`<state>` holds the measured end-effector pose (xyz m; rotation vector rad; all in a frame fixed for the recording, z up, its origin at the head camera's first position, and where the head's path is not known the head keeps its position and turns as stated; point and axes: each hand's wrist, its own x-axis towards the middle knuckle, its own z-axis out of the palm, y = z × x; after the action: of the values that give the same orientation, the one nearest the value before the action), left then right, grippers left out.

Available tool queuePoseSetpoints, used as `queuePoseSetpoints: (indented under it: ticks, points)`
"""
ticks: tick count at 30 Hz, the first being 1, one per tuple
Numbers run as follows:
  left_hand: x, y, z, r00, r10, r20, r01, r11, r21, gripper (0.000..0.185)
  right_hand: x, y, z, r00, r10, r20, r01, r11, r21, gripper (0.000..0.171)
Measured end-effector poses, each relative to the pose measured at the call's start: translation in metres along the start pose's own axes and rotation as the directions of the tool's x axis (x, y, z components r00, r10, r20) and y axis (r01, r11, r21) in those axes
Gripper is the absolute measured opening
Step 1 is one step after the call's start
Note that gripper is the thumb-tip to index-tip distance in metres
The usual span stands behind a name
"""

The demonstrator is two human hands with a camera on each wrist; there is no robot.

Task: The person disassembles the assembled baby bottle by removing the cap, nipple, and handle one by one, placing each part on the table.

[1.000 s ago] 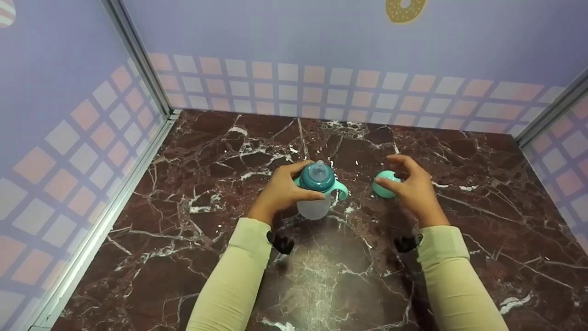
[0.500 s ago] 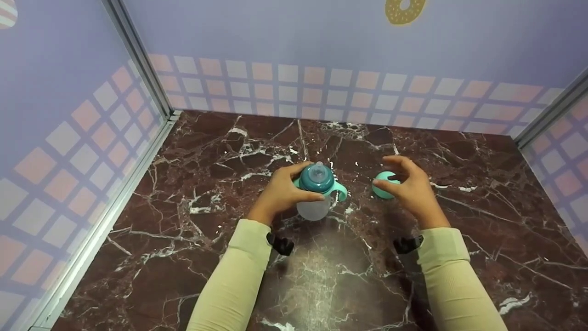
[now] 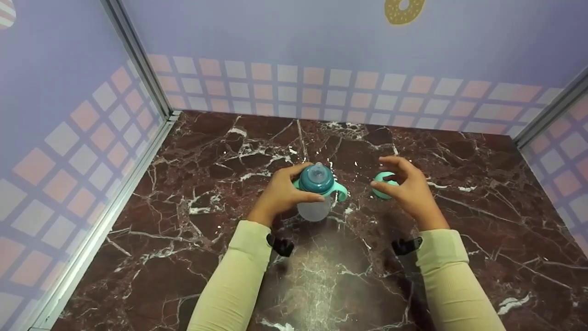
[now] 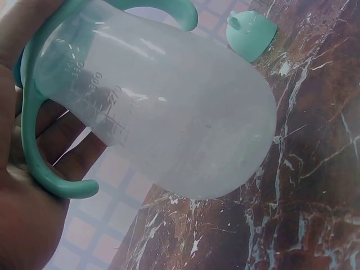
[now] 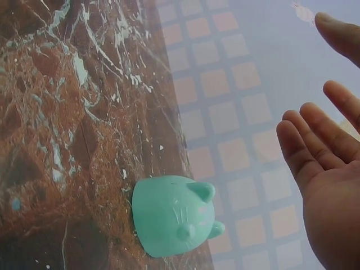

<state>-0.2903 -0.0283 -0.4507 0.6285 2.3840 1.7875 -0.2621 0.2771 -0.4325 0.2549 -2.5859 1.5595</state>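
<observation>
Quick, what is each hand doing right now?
Left hand: holding the baby bottle.
Right hand: open, above the green cap, holding nothing.

The bottle [image 3: 315, 202] has a frosted, milky-clear body, mint-green handles and a darker teal collar, the cat-faced cap [image 5: 171, 214] is mint green, the table [image 3: 220, 151] is dark reddish-brown marble veined white, and the walls [image 3: 275, 32] are lavender with pink-and-white squares.

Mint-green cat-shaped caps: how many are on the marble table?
1. The cat-shaped cap sits on the marble table, right of the bottle and beside the right hand, untouched. None looks hidden.
</observation>
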Motion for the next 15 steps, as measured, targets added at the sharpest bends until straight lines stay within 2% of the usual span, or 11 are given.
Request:
queuePoseSetpoints:
  ticks: [15]
  points:
    - [0.0006, -0.002, 0.0022, 1.0, -0.009, -0.017, 0.009, 1.0, 0.025, 0.087, 0.0, 0.0, 0.0059, 0.999, -0.04, 0.017, 0.039, 0.998, 0.05, 0.062]
